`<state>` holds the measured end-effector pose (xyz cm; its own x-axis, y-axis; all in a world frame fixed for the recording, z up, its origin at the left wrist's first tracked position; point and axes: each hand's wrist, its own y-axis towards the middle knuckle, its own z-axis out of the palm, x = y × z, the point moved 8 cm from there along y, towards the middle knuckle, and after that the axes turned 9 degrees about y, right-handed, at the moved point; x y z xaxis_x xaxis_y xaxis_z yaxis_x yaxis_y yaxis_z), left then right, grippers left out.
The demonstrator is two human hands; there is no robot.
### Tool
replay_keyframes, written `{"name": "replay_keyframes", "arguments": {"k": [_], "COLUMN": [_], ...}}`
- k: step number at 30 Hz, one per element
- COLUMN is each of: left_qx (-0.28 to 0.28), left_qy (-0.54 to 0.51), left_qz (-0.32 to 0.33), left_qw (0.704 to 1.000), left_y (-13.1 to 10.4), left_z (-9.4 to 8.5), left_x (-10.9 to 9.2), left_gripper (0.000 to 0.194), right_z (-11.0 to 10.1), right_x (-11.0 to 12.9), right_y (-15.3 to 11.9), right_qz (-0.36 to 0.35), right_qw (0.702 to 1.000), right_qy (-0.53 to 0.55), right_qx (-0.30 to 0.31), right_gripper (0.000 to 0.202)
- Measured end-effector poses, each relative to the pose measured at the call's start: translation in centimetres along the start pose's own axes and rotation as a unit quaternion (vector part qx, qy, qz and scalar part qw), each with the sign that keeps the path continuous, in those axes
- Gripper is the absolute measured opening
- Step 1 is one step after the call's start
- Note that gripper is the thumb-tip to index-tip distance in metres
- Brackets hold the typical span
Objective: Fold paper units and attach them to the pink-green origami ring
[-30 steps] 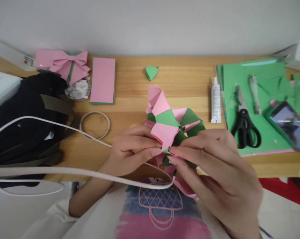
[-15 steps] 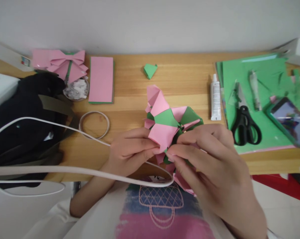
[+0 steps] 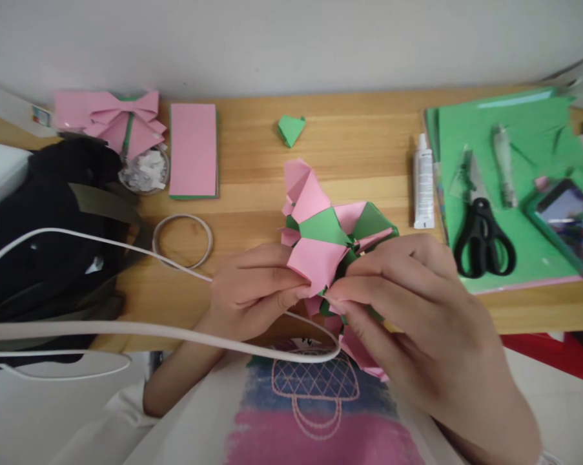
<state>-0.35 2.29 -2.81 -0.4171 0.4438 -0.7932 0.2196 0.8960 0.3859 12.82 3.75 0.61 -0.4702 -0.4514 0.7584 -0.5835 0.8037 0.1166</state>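
Observation:
A folded pink and green paper model (image 3: 324,227) is held above the front edge of the wooden table. My left hand (image 3: 255,290) pinches a pink flap at its lower left. Thumb and forefinger of my right hand (image 3: 412,310) close on the model's lower middle, close to my left fingertips. The right hand covers part of the model's lower right side, and pink pieces hang below it. Behind the model lies a small folded green paper piece (image 3: 291,130).
Pink paper stack (image 3: 193,150), pink bow (image 3: 125,119), bowl of scraps (image 3: 146,171) and black bag (image 3: 53,239) are left. Glue tube (image 3: 423,184), scissors (image 3: 483,239), green sheets (image 3: 528,252) and phone (image 3: 572,223) lie right. A white cable (image 3: 175,330) crosses in front.
The view has shifted slightly, so the items at the right sit farther right. Both hands keep their hold on the paper model, with hardly any movement.

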Motion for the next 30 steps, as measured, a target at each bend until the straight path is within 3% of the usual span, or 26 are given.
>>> {"name": "replay_keyframes", "arguments": {"k": [13, 19, 30], "left_qx": [-0.016, -0.029, -0.018], "left_qy": [-0.041, -0.03, 0.005], "left_qz": [-0.008, 0.011, 0.037], "left_qw": [0.999, 0.999, 0.999], "left_y": [-0.1, -0.1, -0.1], "left_z": [-0.1, -0.3, -0.3], "left_x": [0.3, 0.2, -0.1], "left_gripper": [0.023, 0.015, 0.021], "right_z": [0.2, 0.0, 0.4], "right_x": [0.4, 0.6, 1.0], "right_y": [-0.3, -0.1, 0.3], "right_qz": [-0.005, -0.024, -0.033], "right_qw": [0.999, 0.999, 0.995], "right_qy": [-0.021, -0.021, -0.084], "right_qx": [0.029, 0.019, 0.042], "right_gripper": [0.017, 0.015, 0.025]}}
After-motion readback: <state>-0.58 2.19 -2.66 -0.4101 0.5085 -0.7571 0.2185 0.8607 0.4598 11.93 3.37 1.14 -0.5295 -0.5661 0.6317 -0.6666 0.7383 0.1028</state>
